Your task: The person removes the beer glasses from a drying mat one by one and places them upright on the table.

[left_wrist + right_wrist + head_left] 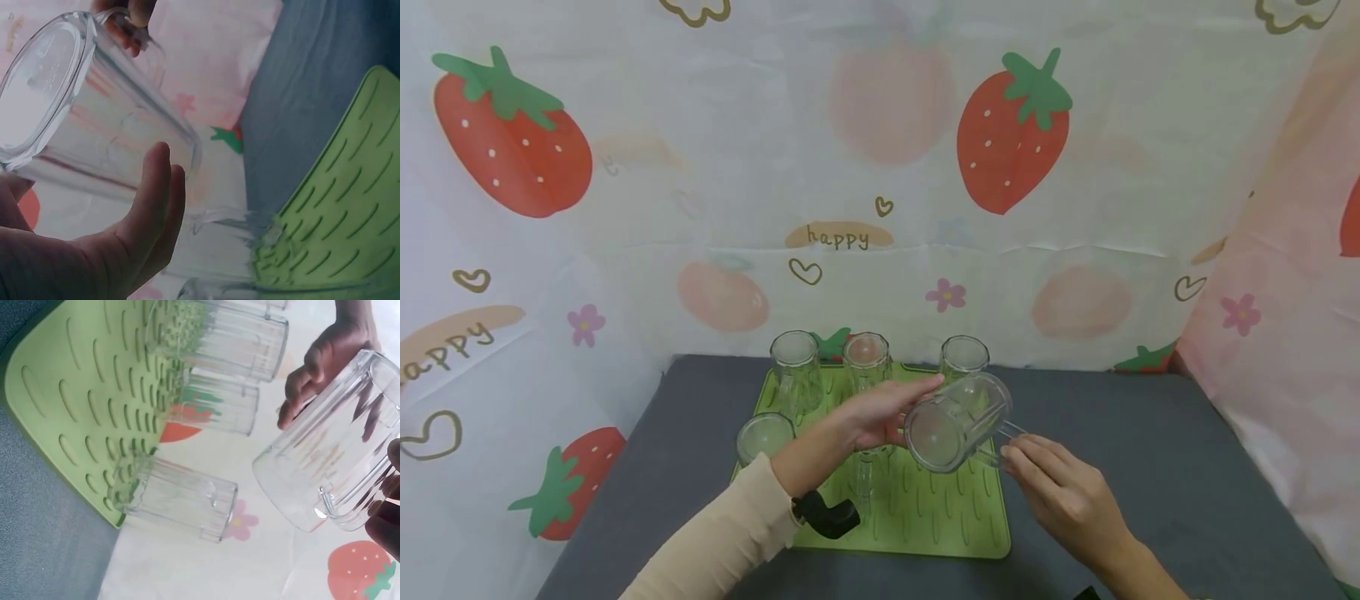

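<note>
A clear glass mug is held tilted above the green mat, its thick base toward the head camera. My right hand grips it by the handle, with the fingers curled round. On the mug's other side, my left hand reaches along the glass, fingers extended. The left wrist view shows those fingers overlapping the mug's side close to its base. From the right wrist, the left hand appears beside the mug, its fingers loosely bent.
Several glass mugs stand upside down on the green ridged mat, including a back left mug, a back right mug and a front left mug. The dark table surrounds the mat. A strawberry-print sheet hangs behind.
</note>
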`<state>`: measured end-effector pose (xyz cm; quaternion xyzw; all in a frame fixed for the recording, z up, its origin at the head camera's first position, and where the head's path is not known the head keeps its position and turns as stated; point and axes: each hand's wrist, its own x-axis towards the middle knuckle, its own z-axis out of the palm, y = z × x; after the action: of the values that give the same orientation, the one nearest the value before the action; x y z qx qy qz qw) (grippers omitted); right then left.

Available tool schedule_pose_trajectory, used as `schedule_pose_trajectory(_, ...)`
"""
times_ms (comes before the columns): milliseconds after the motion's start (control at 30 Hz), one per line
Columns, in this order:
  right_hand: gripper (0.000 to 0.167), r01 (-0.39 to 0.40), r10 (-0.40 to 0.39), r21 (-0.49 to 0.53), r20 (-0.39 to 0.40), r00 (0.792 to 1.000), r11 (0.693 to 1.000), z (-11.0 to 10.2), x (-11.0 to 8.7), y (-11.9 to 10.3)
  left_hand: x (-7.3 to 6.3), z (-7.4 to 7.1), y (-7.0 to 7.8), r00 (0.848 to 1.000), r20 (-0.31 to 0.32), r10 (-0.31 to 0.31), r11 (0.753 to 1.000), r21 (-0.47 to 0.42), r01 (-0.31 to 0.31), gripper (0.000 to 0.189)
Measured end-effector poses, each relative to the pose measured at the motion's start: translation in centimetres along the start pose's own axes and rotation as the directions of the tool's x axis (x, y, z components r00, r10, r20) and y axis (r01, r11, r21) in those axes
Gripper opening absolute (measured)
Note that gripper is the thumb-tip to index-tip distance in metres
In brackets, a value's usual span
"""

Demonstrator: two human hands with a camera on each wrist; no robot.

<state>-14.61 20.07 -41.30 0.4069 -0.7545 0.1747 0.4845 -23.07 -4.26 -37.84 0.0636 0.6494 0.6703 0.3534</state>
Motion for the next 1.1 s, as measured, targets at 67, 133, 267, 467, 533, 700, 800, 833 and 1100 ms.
schedule_pose_trajectory(67,0.034,0.018,-0.018,0.003,-0.014,1.000,1.000,0.0,0.0,0.0,0.2,0.2,-0.2,0.999,0.037,-0.020,0.999,-0.030,0.021,0.058)
schedule_pose_trajectory(133,0.033,0.037,-0.037,0.002,-0.027,0.999,0.999,0.1,0.0,0.0,0.3,0.4,-0.3,0.997,0.066,-0.031,0.997,-0.063,0.036,0.058)
schedule_pose_trajectory(267,0.033,0.055,-0.055,0.000,-0.040,0.998,0.998,0.1,0.0,0.0,0.5,0.5,-0.5,0.995,0.081,-0.055,0.992,-0.107,0.063,0.055)
schedule_pose_trajectory(467,0.033,0.038,-0.038,0.004,-0.019,0.999,0.999,0.1,-0.1,-0.1,0.6,0.6,-0.7,0.995,0.073,-0.063,0.987,-0.140,0.072,0.048)
schedule_pose_trajectory(533,0.033,0.023,-0.023,0.007,-0.008,1.000,1.000,0.1,-0.2,-0.1,0.5,0.6,-0.7,0.996,0.068,-0.059,0.986,-0.150,0.069,0.048)
schedule_pose_trajectory(700,0.034,-0.056,0.055,0.038,0.013,0.998,0.998,0.2,-0.2,-0.1,0.4,0.6,-0.6,0.998,0.043,-0.045,0.984,-0.169,0.051,0.053)
schedule_pose_trajectory(800,0.036,-0.118,0.117,0.066,0.020,0.993,0.991,0.3,-0.2,-0.1,0.2,0.7,-0.6,1.000,0.006,-0.029,0.981,-0.191,0.030,0.053)
schedule_pose_trajectory(833,0.036,-0.138,0.136,0.076,0.025,0.990,0.988,0.3,-0.2,-0.1,0.1,0.7,-0.6,1.000,-0.009,-0.019,0.981,-0.192,0.017,0.053)
schedule_pose_trajectory(1100,0.040,-0.228,0.224,0.169,0.042,0.974,0.959,0.4,-0.3,0.0,-0.5,1.2,-1.2,0.985,-0.128,0.119,0.976,-0.165,-0.140,0.049)
